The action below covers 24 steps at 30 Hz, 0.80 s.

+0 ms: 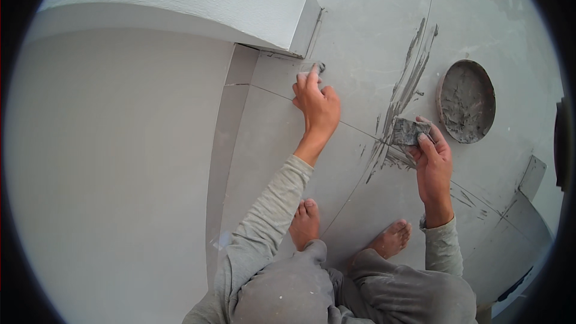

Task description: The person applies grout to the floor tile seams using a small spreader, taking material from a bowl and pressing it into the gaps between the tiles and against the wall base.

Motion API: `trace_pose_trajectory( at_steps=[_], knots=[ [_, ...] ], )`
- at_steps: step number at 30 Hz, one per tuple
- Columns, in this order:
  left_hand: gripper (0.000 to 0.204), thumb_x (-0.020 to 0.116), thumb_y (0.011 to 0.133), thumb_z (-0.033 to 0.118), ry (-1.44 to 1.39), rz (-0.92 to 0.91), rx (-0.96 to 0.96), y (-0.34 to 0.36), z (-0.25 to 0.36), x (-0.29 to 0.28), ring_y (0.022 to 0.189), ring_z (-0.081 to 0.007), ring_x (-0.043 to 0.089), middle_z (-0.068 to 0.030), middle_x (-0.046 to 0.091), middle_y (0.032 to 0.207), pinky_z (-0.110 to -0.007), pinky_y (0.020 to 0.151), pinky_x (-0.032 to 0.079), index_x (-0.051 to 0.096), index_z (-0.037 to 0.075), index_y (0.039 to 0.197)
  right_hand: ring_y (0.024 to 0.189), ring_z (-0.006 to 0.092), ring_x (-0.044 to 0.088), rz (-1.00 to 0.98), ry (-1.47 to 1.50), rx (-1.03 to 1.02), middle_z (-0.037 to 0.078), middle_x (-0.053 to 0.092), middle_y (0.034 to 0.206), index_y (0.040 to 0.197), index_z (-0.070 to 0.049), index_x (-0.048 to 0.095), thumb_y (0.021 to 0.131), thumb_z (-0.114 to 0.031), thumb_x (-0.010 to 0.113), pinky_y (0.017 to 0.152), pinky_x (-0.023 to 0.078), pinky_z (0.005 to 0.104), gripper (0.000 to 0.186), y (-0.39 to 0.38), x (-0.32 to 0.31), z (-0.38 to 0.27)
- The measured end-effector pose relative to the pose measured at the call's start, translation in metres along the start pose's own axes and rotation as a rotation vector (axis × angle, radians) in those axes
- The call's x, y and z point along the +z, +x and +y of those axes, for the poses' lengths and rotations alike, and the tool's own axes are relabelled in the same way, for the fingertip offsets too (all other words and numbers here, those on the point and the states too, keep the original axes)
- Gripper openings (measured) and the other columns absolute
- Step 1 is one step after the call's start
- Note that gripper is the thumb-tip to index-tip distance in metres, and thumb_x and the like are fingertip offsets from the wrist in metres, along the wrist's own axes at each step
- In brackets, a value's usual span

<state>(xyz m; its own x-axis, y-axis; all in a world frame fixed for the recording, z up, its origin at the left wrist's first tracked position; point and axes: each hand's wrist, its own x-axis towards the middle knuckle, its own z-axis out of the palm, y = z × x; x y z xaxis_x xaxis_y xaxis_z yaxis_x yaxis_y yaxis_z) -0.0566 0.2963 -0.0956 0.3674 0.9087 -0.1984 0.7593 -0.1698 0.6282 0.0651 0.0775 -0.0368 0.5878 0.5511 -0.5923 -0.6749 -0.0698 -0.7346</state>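
My left hand [317, 105] is stretched toward the base of the wall corner, its fingers pinched on a small, thin, pale flat piece [307, 66]. A dark blob of grout [322, 67] sits at that piece's edge, close to the floor. Held in my right hand [433, 162] is a flat, squarish spreader [407, 132] coated with wet grey grout, between thumb and fingers. It is over the crossing of two tile joints. To the right of it stands a round shallow pan [441, 108] containing grey grout [467, 105].
Grout smears [411, 75] run along the joints of the grey floor tiles [372, 36]. A white wall [120, 144] with a tiled skirting [225, 126] rises on the left, jutting out at a corner [307, 21]. My bare feet [306, 225] are close below; another skirting piece [533, 177] is at right.
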Motion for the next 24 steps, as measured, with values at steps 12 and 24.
trace_pose_trajectory(
  at_steps=[12,24],
  knots=[
    [0.064,0.05,0.086,0.011,0.168,0.07,-0.027,0.019,-0.009,0.0,0.115,-0.034,0.041,-0.015,0.045,0.123,-0.053,0.102,0.03,0.038,-0.006,0.147,0.095,0.0098,0.065,0.006,-0.011,-0.003,0.005,0.067,0.106,0.137,0.002,0.054,0.102,-0.006,0.051,0.083,0.053,0.026,0.036,-0.006,-0.001,-0.005],
    [0.046,0.049,0.086,0.007,-0.008,0.134,-0.096,0.03,-0.009,-0.009,0.115,-0.0323,0.042,-0.0123,0.046,0.117,-0.054,0.104,0.028,0.047,-0.005,0.13,0.095,0.0096,0.066,0.024,-0.006,-0.004,0.005,0.067,0.108,0.138,0.003,0.053,0.102,-0.006,0.051,0.084,0.052,0.0254,0.037,-0.007,0.001,-0.005]
  ],
)
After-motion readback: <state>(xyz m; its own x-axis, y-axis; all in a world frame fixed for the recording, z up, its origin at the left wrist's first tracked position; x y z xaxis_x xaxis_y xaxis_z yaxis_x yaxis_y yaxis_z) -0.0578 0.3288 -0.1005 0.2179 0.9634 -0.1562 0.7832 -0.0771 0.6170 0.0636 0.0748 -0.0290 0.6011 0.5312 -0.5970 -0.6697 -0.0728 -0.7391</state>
